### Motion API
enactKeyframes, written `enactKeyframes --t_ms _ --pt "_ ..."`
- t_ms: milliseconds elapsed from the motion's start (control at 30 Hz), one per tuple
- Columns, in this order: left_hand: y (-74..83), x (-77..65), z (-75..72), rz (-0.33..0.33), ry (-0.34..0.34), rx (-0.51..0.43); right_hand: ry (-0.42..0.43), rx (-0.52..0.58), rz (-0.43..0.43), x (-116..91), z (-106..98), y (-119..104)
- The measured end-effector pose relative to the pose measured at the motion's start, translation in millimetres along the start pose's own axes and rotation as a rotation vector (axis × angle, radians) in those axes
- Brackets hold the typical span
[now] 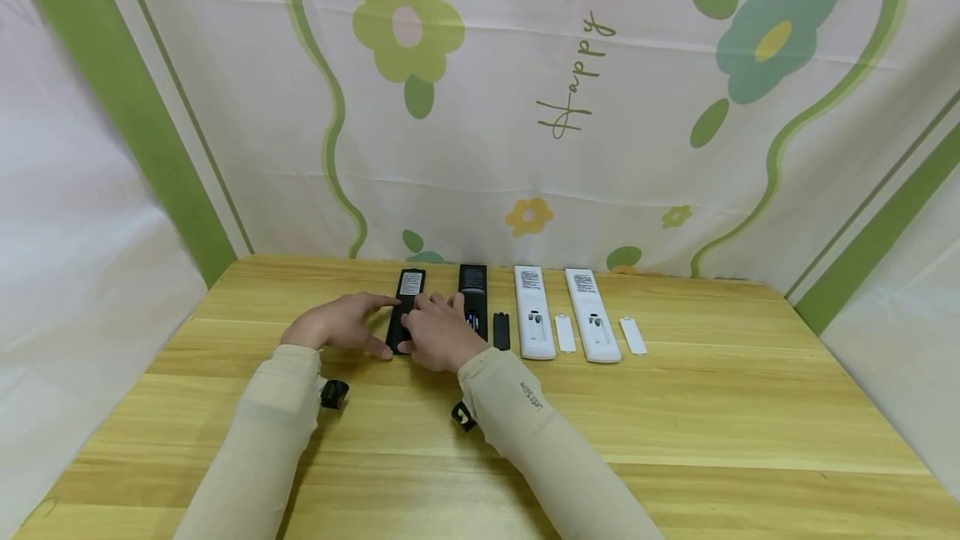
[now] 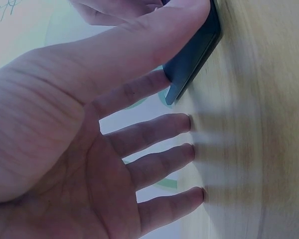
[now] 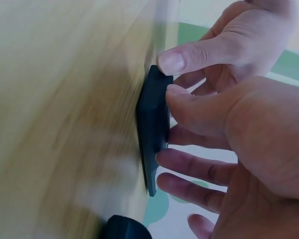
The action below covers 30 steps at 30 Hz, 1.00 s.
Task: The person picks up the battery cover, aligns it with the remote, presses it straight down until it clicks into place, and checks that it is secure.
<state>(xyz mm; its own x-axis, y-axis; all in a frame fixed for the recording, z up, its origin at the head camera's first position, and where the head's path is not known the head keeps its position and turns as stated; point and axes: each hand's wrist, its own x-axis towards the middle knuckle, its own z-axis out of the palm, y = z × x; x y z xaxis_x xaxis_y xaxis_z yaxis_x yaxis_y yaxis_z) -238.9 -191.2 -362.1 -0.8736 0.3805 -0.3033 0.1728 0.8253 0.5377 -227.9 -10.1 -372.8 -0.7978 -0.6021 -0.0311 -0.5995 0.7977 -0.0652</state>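
A black remote control point(image 1: 395, 325) lies face down on the table, with a pale label near its far end. My left hand point(image 1: 341, 322) touches it from the left, the thumb at its near corner and the index fingertip farther up the side. The other left fingers point(image 2: 162, 162) extend beside it, spread. My right hand point(image 1: 442, 332) rests over the same remote point(image 3: 153, 129), thumb on its near part and fingertips along its right side. These hands cover much of its back. Immediately right is a second black remote point(image 1: 473, 282), its battery bay partly visible.
A black battery cover point(image 1: 501, 332) lies beside the second black remote. Farther right are two white remotes point(image 1: 529, 298) point(image 1: 587, 298) with uncovered battery bays, and white covers point(image 1: 565, 333) point(image 1: 633, 336) beside them. A printed curtain point(image 1: 480, 148) hangs behind the table point(image 1: 675, 440).
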Motion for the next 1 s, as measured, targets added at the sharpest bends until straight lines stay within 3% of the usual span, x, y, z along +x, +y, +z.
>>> enactKeyframes --t_ms 400,1000 --pt "-1.4 1.7 0.1 -0.004 0.004 0.001 0.027 0.071 -0.001 -8 0 4" --pt "-1.9 -1.6 -0.5 0.008 0.006 0.008 0.172 0.094 -0.014 -36 -13 31"
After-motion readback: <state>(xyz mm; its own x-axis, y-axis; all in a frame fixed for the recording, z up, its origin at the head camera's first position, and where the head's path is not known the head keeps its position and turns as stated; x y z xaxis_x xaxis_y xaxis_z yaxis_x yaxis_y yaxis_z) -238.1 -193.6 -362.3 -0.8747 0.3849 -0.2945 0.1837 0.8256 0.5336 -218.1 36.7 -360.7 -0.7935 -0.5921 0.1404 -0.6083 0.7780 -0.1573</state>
